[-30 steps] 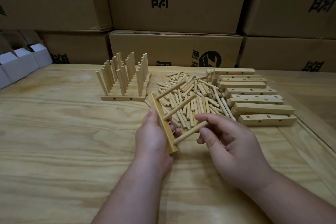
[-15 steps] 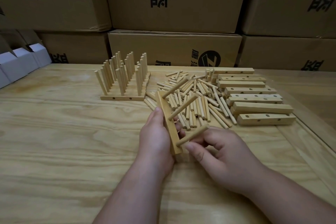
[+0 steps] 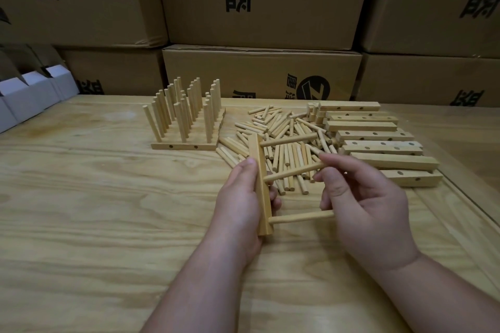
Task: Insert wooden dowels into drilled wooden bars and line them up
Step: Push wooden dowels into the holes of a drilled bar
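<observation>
Closest to us, two bare forearms reach in over a pale plywood counter (image 3: 94, 224) with big swirly grain. The left hand (image 3: 240, 203) grips a square-edged wooden bar (image 3: 261, 186), thumb up along its left face and fingers curled round the back, so the bar stands on edge, running away from us. Three round dowels stick out of its right face like ladder rungs: the near dowel (image 3: 303, 217), the middle dowel (image 3: 292, 173) and the far dowel (image 3: 288, 140). The right hand (image 3: 365, 197) pinches the free end of the middle dowel between thumb and fingertips; the near dowel's tip ends at that hand's palm, and we can't tell if it actually touches.

Just past the hands sits a loose pile of dowels (image 3: 286, 132), smooth light-wood pegs lying every which way on the counter. To its right, a row of drilled bars (image 3: 378, 146) lies side by side, dark round holes showing in some faces. To the left of the pile are the finished bars (image 3: 186, 121), packed edge to edge with their dowels standing upright like a little fence.

At the far left edge we see small white boxes (image 3: 27, 94), and behind everything a wall of brown cardboard cartons (image 3: 259, 3) with black printed characters.
</observation>
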`<state>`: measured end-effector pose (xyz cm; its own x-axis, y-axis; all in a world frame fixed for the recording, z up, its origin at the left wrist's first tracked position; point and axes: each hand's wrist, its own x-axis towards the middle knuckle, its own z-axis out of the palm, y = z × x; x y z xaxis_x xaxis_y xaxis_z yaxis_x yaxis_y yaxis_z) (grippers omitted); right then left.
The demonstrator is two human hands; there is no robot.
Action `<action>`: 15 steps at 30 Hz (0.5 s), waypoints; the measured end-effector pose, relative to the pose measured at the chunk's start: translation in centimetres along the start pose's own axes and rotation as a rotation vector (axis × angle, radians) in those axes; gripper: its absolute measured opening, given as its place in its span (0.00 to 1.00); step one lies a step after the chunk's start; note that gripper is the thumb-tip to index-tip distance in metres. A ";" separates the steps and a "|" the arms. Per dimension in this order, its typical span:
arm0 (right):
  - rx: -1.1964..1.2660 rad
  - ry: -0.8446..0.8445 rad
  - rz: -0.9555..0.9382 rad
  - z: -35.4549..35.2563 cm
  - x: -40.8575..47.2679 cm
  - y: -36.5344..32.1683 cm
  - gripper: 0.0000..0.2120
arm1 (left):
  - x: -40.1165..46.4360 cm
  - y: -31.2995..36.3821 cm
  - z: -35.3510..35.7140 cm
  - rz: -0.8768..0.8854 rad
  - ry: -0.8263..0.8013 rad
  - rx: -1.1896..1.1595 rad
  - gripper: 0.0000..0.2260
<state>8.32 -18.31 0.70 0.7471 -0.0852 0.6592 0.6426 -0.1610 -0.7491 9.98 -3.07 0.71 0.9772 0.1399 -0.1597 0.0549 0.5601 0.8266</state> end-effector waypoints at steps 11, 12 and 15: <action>-0.138 -0.172 0.105 -1.6 1.2 0.4 0.10 | 0.1 0.2 0.0 -0.020 0.006 0.050 0.18; -0.225 -0.209 0.075 -2.0 1.5 0.4 0.11 | 0.1 0.2 -0.1 -0.014 0.007 0.059 0.18; -0.482 -0.310 -0.016 -2.9 2.1 0.6 0.11 | 0.1 0.1 -0.1 0.000 0.012 0.088 0.17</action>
<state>9.76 -21.46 1.78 0.7994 0.2016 0.5659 0.5585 -0.5966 -0.5764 10.11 -2.92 0.71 0.9746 0.1502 -0.1660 0.0734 0.4862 0.8708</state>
